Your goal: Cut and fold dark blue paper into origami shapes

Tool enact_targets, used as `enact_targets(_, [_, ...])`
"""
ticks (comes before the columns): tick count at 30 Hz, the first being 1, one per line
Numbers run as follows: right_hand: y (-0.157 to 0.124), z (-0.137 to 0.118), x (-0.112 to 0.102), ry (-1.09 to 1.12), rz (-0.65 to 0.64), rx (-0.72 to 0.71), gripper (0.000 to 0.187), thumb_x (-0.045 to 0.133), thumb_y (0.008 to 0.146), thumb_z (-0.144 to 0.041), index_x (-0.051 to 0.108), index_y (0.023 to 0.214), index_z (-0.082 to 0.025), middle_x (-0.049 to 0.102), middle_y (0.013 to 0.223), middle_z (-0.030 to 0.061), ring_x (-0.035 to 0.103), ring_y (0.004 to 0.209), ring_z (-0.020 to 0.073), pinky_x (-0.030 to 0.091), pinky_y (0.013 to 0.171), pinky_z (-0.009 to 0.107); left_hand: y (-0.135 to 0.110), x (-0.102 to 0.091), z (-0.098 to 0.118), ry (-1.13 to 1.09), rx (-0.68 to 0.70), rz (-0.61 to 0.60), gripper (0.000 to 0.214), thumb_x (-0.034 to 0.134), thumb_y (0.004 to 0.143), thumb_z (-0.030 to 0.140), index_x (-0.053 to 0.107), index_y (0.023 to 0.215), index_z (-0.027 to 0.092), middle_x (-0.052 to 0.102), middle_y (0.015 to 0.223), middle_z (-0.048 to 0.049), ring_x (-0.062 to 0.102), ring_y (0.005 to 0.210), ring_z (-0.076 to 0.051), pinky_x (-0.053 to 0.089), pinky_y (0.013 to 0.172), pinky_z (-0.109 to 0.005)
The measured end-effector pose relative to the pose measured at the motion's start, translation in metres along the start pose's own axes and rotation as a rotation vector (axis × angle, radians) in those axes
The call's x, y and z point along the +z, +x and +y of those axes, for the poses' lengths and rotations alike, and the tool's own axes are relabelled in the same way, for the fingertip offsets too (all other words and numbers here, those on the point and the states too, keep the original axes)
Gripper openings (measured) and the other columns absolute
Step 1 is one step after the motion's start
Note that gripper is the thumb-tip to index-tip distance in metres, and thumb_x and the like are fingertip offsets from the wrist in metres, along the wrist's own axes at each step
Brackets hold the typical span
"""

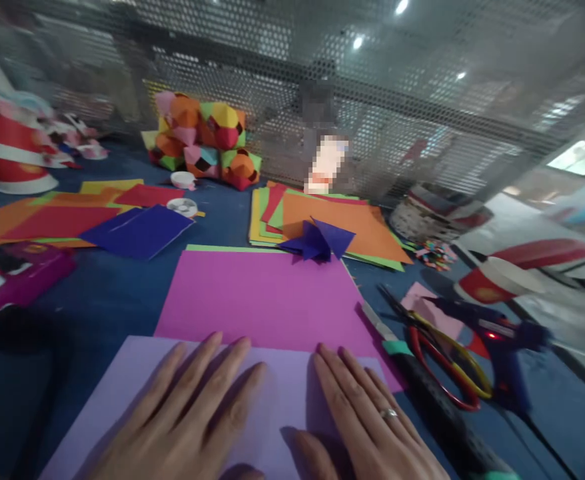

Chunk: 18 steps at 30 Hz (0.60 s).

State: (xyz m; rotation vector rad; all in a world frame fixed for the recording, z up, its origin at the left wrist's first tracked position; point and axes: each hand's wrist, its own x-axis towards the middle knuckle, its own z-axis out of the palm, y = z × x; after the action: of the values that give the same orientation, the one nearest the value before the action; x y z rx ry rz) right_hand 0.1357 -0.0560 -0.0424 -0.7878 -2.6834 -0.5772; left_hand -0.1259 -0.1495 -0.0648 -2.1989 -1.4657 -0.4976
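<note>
A sheet of lavender paper [282, 393] lies flat before me, overlapping the near edge of a magenta sheet [267, 293]. On its left half rests my left hand [187, 413], palm down with fingers spread. My right hand [362, 420], wearing a ring, lies flat on the right half, thumb apart from the fingers. Neither hand grips anything. Just right of my right hand are a craft knife [422, 393] with a dark handle and scissors [442, 360] with red and yellow handles. A folded dark-blue paper piece [320, 240] sits beyond the magenta sheet.
A glue gun [502, 340] with a lit red light lies at right, near a tipped paper cup [495, 280]. Stacked coloured paper [342, 217] and folded paper balls [222, 127] stand behind. Blue squares [142, 230] and a purple tool [32, 270] lie left. A perforated metal screen [272, 73] closes the back.
</note>
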Motion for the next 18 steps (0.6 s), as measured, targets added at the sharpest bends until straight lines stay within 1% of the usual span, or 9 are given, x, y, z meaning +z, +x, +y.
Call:
enact_targets(1, [0.002,0.0,-0.002,-0.001,-0.006,0.005,0.068,0.054,0.105,-0.052,0.057,0.153,-0.004,0.057,0.156,0.0123,0.069,0.131,0.0347,0.069,0.094,0.042,-0.003,0.004,0.0,-0.016,-0.01,0.001,0.063,0.055,0.1,0.05,0.057,0.154,0.017,0.058,0.159,-0.0138,0.037,0.157,-0.036,0.009,0.136,-0.052])
enact_targets(3, [0.005,-0.002,-0.005,0.014,-0.013,0.027,0.064,0.054,0.106,-0.051,0.061,0.149,-0.004,0.058,0.155,0.0125,0.068,0.132,0.0342,0.069,0.095,0.043,-0.008,0.01,0.0,-0.024,-0.01,-0.002,0.068,0.057,0.098,0.051,0.054,0.156,0.015,0.054,0.162,-0.0156,0.026,0.163,-0.037,0.007,0.136,-0.054])
enact_targets(5, [0.007,-0.005,-0.007,0.049,-0.017,0.064,0.063,0.054,0.106,-0.052,0.062,0.149,-0.006,0.059,0.154,0.0124,0.066,0.134,0.0335,0.068,0.098,0.042,-0.01,0.013,0.0,-0.019,0.007,-0.012,0.073,0.059,0.096,0.052,0.051,0.158,0.014,0.053,0.163,-0.0172,0.021,0.164,-0.038,0.006,0.136,-0.056])
enact_targets(7, [0.007,-0.007,-0.008,0.092,-0.022,0.095,0.064,0.056,0.106,-0.052,0.06,0.15,-0.006,0.058,0.156,0.0125,0.064,0.137,0.0332,0.066,0.102,0.042,-0.011,0.014,-0.001,-0.022,0.013,-0.018,0.076,0.059,0.096,0.053,0.049,0.16,0.014,0.052,0.164,-0.0178,0.022,0.164,-0.039,0.007,0.136,-0.057])
enact_targets(10, [0.006,-0.01,-0.008,0.141,-0.04,0.131,0.065,0.057,0.106,-0.05,0.056,0.154,-0.007,0.055,0.159,0.0119,0.06,0.142,0.0335,0.064,0.105,0.045,-0.013,0.015,-0.002,-0.023,-0.001,-0.024,0.077,0.057,0.096,0.055,0.046,0.161,0.016,0.052,0.164,-0.0164,0.026,0.163,-0.039,0.009,0.135,-0.057])
enact_targets(14, [0.005,-0.012,-0.009,0.179,-0.086,0.15,0.066,0.056,0.106,-0.048,0.052,0.158,-0.007,0.051,0.162,0.0129,0.058,0.145,0.0356,0.063,0.106,0.05,-0.014,0.015,-0.003,-0.026,-0.032,-0.045,0.073,0.057,0.096,0.053,0.047,0.161,0.021,0.053,0.165,-0.0117,0.042,0.156,-0.039,0.015,0.135,-0.056])
enact_targets(18, [0.006,-0.014,-0.011,0.241,-0.098,0.175,0.065,0.056,0.107,-0.047,0.052,0.157,-0.007,0.05,0.163,0.0128,0.055,0.148,0.036,0.06,0.111,0.053,-0.015,0.015,-0.006,-0.092,-0.078,-0.031,0.065,0.058,0.097,0.053,0.053,0.157,0.029,0.06,0.159,-0.008,0.053,0.149,-0.037,0.025,0.132,-0.054])
